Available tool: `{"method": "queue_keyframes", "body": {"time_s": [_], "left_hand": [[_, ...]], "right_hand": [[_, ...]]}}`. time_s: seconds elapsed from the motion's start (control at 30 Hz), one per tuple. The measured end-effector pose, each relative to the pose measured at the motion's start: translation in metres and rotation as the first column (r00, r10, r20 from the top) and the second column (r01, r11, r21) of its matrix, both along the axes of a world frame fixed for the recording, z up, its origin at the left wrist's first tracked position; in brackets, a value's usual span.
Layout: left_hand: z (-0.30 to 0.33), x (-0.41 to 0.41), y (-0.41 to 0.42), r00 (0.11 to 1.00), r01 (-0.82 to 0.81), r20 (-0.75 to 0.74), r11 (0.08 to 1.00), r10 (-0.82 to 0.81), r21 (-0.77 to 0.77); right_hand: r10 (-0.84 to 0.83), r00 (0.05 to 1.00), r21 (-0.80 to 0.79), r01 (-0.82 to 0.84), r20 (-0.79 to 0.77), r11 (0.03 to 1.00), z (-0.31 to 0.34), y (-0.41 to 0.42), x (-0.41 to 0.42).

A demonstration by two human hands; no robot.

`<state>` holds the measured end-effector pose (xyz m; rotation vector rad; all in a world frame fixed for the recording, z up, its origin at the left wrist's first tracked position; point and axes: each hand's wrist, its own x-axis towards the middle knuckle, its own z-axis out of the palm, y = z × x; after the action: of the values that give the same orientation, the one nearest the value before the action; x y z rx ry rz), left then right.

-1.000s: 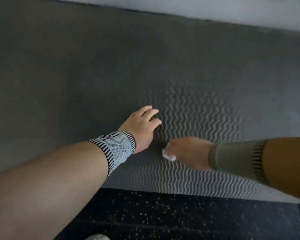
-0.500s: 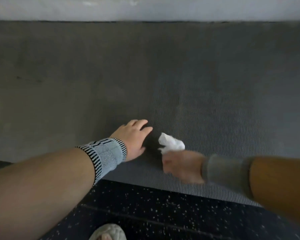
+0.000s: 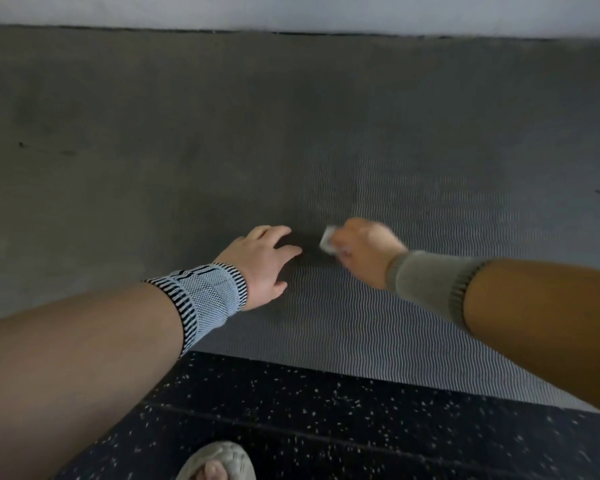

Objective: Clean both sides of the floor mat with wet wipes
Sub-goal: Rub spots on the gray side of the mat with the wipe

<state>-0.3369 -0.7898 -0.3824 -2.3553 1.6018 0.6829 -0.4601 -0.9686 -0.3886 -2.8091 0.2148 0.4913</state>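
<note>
Here we have our left hand (image 3: 262, 261) flat on the grey ribbed foam floor mat (image 3: 378, 323), fingers straight and slightly spread, holding nothing; we judge it is pressing the mat down so it cannot slide under the rubbing. Just beyond those fingertips, our right hand (image 3: 368, 251) is curled round a small crumpled white wet wipe (image 3: 328, 241), which peeks out past the knuckles and touches the mat. The hand is blurred, so we cannot tell exactly how the fingers pinch it. The mat lies spread beneath both hands, its near edge behind our wrists, resting on dark speckled rubber flooring (image 3: 309, 427). Only this upper face is being wiped, so the other side probably remains. We can read no brand, label or writing on the striped blue-grey wristband (image 3: 205, 292), the olive knitted wristband (image 3: 430, 282) or the mat
</note>
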Motion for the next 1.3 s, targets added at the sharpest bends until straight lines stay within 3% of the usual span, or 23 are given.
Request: {"method": "queue_keyframes", "body": {"time_s": [0.07,0.13,0.17,0.2,0.27,0.3,0.33,0.4,0.47,0.53,0.6,0.63,0.73,0.8,0.9,0.97,1.07,1.13,1.23,1.3], "left_hand": [[0.001,0.004,0.007,1.000,-0.017,-0.018,1.000,0.018,0.009],[0.001,0.009,0.014,0.999,-0.037,-0.024,0.999,0.037,0.021],[0.001,0.010,0.018,0.999,-0.047,-0.025,0.998,0.047,0.029],[0.000,0.010,0.021,0.998,-0.055,-0.028,0.998,0.056,0.033],[-0.001,0.008,0.028,0.997,-0.065,-0.041,0.997,0.067,0.031],[-0.003,0.008,0.030,0.997,-0.066,-0.046,0.997,0.067,0.025],[-0.003,0.009,0.032,0.997,-0.062,-0.054,0.998,0.063,0.028],[-0.002,0.012,0.035,0.996,-0.044,-0.074,0.998,0.048,0.050],[-0.003,0.014,0.036,0.996,-0.034,-0.081,0.998,0.039,0.059],[-0.005,0.013,0.037,0.996,-0.037,-0.078,0.998,0.040,0.043],[-0.006,0.010,0.039,0.998,-0.041,-0.052,0.999,0.042,0.022],[-0.007,0.008,0.041,0.998,-0.040,-0.038,0.999,0.041,0.014],[-0.005,0.009,0.048,0.998,-0.056,-0.018,0.998,0.056,0.012],[-0.003,0.013,0.055,0.998,-0.054,-0.026,0.998,0.055,0.038],[-0.001,0.015,0.063,0.995,-0.086,-0.039,0.995,0.088,0.043],[-0.002,0.012,0.066,0.994,-0.100,-0.039,0.994,0.102,0.035],[-0.003,0.010,0.069,0.995,-0.091,-0.038,0.996,0.092,0.021],[-0.002,0.014,0.070,0.998,-0.060,-0.030,0.998,0.061,0.030],[-0.001,0.019,0.072,0.996,-0.071,-0.044,0.997,0.072,0.035],[-0.002,0.017,0.073,0.996,-0.081,-0.044,0.996,0.082,0.030]], "right_hand": [[0.291,0.951,0.162,-0.272,-0.105,0.948,0.005,0.043,-0.028],[0.379,0.915,0.344,-0.314,-0.138,0.885,0.014,0.056,-0.042],[0.377,0.921,0.306,-0.333,-0.096,0.892,0.009,0.046,-0.034],[0.364,0.931,0.176,-0.352,-0.041,0.919,0.002,0.030,-0.018],[0.021,0.998,-0.032,-0.020,0.050,0.999,-0.006,-0.002,0.014],[-0.094,0.988,-0.093,0.105,0.120,0.990,-0.010,-0.011,0.021],[-0.089,0.983,-0.097,0.105,0.158,0.990,-0.013,-0.009,0.019],[0.130,0.989,0.025,-0.132,0.075,0.991,-0.015,0.027,-0.008],[0.434,0.900,0.251,-0.429,0.035,0.868,-0.008,0.070,-0.051],[0.564,0.823,0.298,-0.557,0.070,0.775,-0.007,0.068,-0.054],[0.383,0.909,0.183,-0.410,0.166,0.893,-0.006,0.040,-0.022],[0.221,0.955,0.104,-0.245,0.199,0.964,-0.009,0.025,-0.004],[-0.041,0.973,0.071,0.026,0.228,0.997,-0.015,0.015,0.016],[0.137,0.974,0.163,-0.167,0.183,0.972,-0.019,0.056,0.001],[0.512,0.857,0.277,-0.506,0.058,0.817,-0.011,0.106,-0.026],[0.480,0.873,0.225,-0.487,0.092,0.844,-0.014,0.087,-0.009],[0.191,0.969,0.118,-0.211,0.157,0.970,-0.014,0.054,0.013],[0.182,0.964,0.045,-0.194,0.192,0.980,-0.018,0.045,0.015],[0.146,0.976,0.064,-0.158,0.164,0.985,-0.014,0.054,0.011],[0.326,0.943,-0.036,-0.324,0.072,0.945,-0.009,0.077,0.000]]}}
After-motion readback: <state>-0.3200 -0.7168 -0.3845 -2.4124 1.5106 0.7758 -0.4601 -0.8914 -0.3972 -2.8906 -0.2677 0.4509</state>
